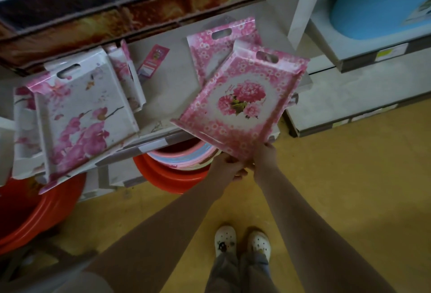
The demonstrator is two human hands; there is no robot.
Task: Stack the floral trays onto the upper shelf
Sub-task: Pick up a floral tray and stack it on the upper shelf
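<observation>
A pink floral tray (pixel 240 103) with a bouquet in its middle is tilted over the grey shelf (pixel 172 68). My left hand (pixel 229 164) and my right hand (pixel 264 155) both grip its near edge. Behind it lies a second pink tray (pixel 210 45), partly covered. On the left of the shelf a white tray with pink blossoms (pixel 81 115) overhangs the shelf's front edge, on top of another white tray (pixel 23 134). A further white tray (pixel 126 75) leans beside it.
A pink label card (pixel 152 60) lies on the shelf. Red basins (pixel 163 176) and stacked coloured bowls (pixel 186 155) sit below the shelf. A blue bucket (pixel 377 0) stands on a white shelf unit at the right. Yellow floor and my shoes (pixel 242 241) lie below.
</observation>
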